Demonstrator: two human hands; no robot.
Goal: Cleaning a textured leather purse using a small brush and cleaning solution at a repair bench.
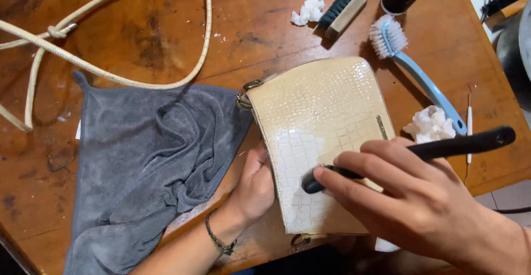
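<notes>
right hand [420, 203] closing its grip round a long black brush [409, 156], fingers wrapped over the handle near the head, dark bristles pressing on the near part of the cream handbag [321, 136]. left hand [253, 189] bracing the bag's left edge, thumb and fingers curled against the seam, pinning rather than lifting, no tool in it.

bag lying flat on the tabletop [166, 26], just right of centre, metal ring ends showing at its far-left corner and near edge. looking glossy and embossed like reptile skin: probably slick under the fingers, fairly light, semi-stiff panels giving a little under pressure, finish likely prone to scuffing. best holding seeming to be along the stitched edges or by the metal rings, not on the shiny face.

lying further out: grey cloth [144, 164] crumpled to the left, touching the bag; cream strap [110, 59] looping at the far left; blue-handled brush [420, 76] and wooden brush [345, 4] beyond; wads of white paper [431, 123] near the right.
</notes>
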